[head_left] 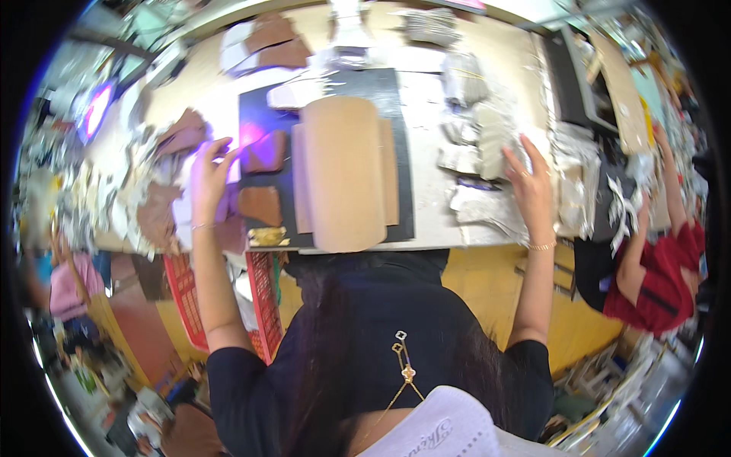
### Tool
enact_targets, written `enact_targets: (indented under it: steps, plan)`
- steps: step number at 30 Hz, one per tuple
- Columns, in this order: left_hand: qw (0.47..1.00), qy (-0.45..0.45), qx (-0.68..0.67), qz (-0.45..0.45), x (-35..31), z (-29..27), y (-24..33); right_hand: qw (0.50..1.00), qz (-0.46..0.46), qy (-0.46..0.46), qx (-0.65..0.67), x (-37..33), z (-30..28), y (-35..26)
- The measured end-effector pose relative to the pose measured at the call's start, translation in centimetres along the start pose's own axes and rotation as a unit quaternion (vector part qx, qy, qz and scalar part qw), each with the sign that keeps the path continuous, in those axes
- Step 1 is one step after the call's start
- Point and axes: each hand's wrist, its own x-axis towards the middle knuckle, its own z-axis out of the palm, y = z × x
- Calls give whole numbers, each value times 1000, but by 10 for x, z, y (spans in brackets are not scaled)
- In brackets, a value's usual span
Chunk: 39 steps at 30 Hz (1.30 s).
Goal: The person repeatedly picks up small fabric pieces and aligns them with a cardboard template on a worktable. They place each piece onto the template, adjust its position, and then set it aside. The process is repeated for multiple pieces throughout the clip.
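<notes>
My left hand hovers at the left edge of the black mat, fingers apart and bent, nothing visible in them. Beside it lie brown leather-like pieces, one under a purple light spot and another nearer me. My right hand is open, fingers spread, over stacked pale grey cut pieces; whether it touches them I cannot tell. Between the hands a tan block with a rounded top rests on the mat, touched by neither hand. A white piece lies just behind it.
More brown pieces and banded grey stacks lie along the far side. A black bin stands far right. Red crates sit below the table edge. A person in red works at the right, another in pink at the left.
</notes>
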Motion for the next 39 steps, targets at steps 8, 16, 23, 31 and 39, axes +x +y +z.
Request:
enact_targets:
  steps: [8, 16, 23, 31, 39]
  plan:
    - [1000, -19, -5, -10, -31, 0, 4, 997, -50, -21, -58, -4, 6, -4]
    - [994, -14, 58, 89, -20, 21, 7, 999, -23, -3, -30, 0, -4, -12]
    - [993, 23, 79, 80, -23, 23, 25, 993, -88, 23, -78, 4, -13, -10]
    - [994, 48, 80, 51, -29, 22, 41, 991, -90, -44, -90, 12, -29, -11]
    - [999, -48, -4, -6, 4, 21, -5, 988, -42, -131, -75, 20, -34, -20]
